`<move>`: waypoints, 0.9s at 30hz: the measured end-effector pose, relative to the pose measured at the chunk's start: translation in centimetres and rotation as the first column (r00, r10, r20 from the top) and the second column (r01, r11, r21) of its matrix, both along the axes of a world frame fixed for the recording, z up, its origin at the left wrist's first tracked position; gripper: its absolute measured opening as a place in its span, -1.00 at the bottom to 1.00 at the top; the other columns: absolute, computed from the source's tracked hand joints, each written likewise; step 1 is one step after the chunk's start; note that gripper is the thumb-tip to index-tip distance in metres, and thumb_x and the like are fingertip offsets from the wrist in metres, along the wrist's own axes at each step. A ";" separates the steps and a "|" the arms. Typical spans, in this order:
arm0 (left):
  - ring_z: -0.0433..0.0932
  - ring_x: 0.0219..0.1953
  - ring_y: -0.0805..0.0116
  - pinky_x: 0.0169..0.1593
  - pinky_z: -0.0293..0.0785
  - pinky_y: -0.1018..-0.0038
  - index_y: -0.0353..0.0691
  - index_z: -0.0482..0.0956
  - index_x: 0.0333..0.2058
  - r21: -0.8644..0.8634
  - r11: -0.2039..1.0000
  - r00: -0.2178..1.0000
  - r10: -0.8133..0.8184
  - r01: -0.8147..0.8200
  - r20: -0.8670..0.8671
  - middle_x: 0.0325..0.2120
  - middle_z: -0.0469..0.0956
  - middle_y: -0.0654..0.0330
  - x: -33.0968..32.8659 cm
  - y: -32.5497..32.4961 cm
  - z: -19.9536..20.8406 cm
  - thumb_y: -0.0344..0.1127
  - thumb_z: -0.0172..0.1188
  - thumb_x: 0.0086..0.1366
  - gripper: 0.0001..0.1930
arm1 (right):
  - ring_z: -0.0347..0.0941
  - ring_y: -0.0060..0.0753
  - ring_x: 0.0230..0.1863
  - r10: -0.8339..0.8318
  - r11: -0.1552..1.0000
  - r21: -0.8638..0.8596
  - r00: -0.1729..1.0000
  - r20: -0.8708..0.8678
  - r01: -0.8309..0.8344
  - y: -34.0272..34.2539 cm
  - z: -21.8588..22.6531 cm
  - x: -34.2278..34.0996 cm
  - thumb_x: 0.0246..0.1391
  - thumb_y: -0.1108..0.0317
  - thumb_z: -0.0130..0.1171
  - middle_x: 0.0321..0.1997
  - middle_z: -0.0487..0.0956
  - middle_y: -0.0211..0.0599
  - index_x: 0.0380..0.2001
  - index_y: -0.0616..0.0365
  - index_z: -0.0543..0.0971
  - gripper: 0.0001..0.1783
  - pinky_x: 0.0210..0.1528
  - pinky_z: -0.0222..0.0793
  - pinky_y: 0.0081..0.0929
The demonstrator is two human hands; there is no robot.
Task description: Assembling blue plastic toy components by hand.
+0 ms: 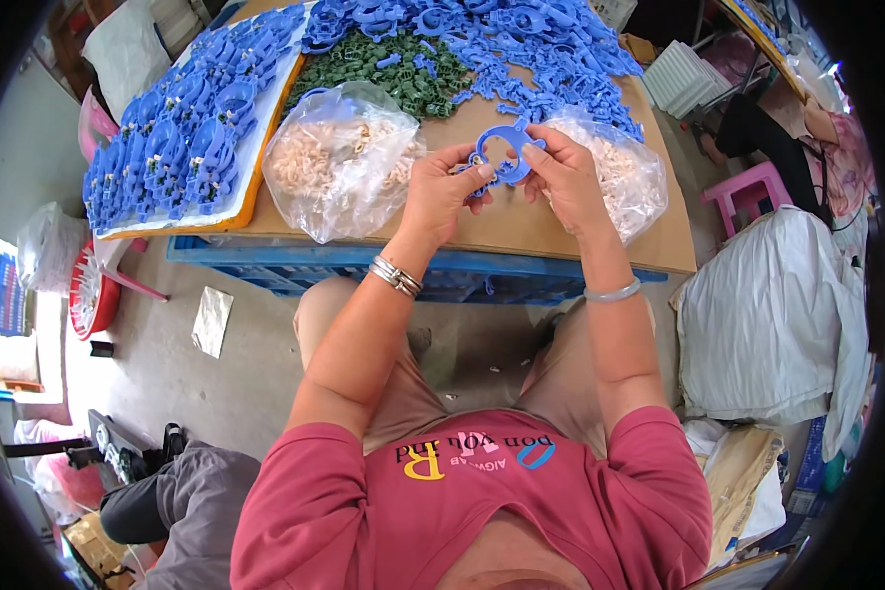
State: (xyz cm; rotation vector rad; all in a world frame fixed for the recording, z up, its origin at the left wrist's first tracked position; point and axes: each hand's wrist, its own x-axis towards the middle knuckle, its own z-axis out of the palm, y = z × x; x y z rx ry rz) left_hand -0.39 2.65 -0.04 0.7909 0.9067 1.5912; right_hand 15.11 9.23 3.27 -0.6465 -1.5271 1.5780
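Between my two hands, above the near edge of the cardboard-topped table, is a blue plastic ring-shaped part (504,134) with a round opening. My left hand (446,185) pinches its lower left side, where smaller bits show near the fingertips. My right hand (564,169) is closed on its right edge. Left of my left hand lies a clear plastic bag (336,162) of small pale pink pieces. A second clear bag (627,182) with similar pale pieces sits beyond my right wrist.
A yellow-edged tray (256,197) full of blue parts stands at the left. Small green pieces (393,79) and heaped blue parts (560,59) cover the far tabletop. A pink stool (747,192) and a large white sack (767,315) are at the right; another person's leg (187,501) is lower left.
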 end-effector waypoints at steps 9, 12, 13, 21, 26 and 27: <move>0.46 -0.26 0.30 -0.27 0.46 0.47 -0.28 0.44 -0.14 0.614 0.763 0.393 0.638 -0.204 -0.662 -0.15 0.40 0.12 0.3 -0.1 0.1 -0.48 0.23 -0.05 -0.59 | 0.42 -0.51 -0.61 -0.049 0.989 -0.145 0.990 -0.135 0.030 0.5 -0.4 0.0 0.01 0.36 0.03 -0.50 0.48 -0.24 -0.22 0.36 0.41 -0.70 -0.66 0.39 -0.59; 0.45 -0.25 0.17 -0.22 0.42 0.37 -0.29 0.49 -0.25 0.748 0.664 0.211 0.729 0.016 -0.651 -0.23 0.45 0.07 0.5 -0.4 0.0 -0.51 0.25 -0.16 -0.63 | 0.42 -0.51 -0.63 -0.053 0.985 -0.170 0.989 -0.141 0.029 0.4 0.0 0.1 0.01 0.36 0.04 -0.52 0.48 -0.24 -0.28 0.35 0.42 -0.74 -0.67 0.38 -0.59; 0.45 -0.25 0.17 -0.22 0.42 0.37 -0.29 0.49 -0.25 0.747 0.665 0.212 0.728 0.017 -0.652 -0.23 0.45 0.07 0.6 -0.4 0.1 -0.51 0.25 -0.16 -0.63 | 0.41 -0.51 -0.64 -0.050 0.983 -0.180 0.990 -0.132 0.026 0.3 0.1 0.2 0.01 0.35 0.04 -0.52 0.48 -0.24 -0.32 0.35 0.43 -0.76 -0.68 0.38 -0.59; 0.44 -0.31 0.12 -0.28 0.40 0.37 -0.30 0.49 -0.35 0.759 0.651 0.196 0.743 0.012 -0.640 -0.31 0.46 0.05 0.7 -0.1 -0.3 -0.54 0.18 -0.14 -0.73 | 0.37 -0.57 -0.72 -0.044 0.989 -0.145 0.992 -0.117 0.027 0.2 -0.2 0.1 -0.03 0.30 0.12 -0.61 0.46 -0.30 -0.48 0.28 0.44 -0.78 -0.75 0.31 -0.65; 0.47 -0.40 0.12 -0.35 0.43 0.40 -0.34 0.49 -0.36 0.725 0.685 0.243 0.717 -0.072 -0.654 -0.37 0.48 0.03 1.5 -0.7 -0.1 -0.54 0.13 -0.08 -0.78 | 0.35 -0.61 -0.73 -0.048 0.995 -0.085 0.998 -0.044 0.044 0.4 -0.3 0.0 -0.04 0.27 0.14 -0.61 0.46 -0.34 -0.46 0.26 0.45 -0.76 -0.78 0.24 -0.70; 0.49 -0.44 0.17 -0.38 0.45 0.42 -0.36 0.49 -0.34 0.721 0.681 0.262 0.724 -0.126 -0.638 -0.39 0.49 0.05 1.5 -0.8 -0.1 -0.54 0.11 -0.03 -0.80 | 0.35 -0.63 -0.72 -0.062 0.991 -0.123 0.996 -0.068 0.054 0.2 0.1 -0.1 -0.01 0.30 0.11 -0.61 0.45 -0.35 -0.44 0.27 0.46 -0.79 -0.76 0.23 -0.70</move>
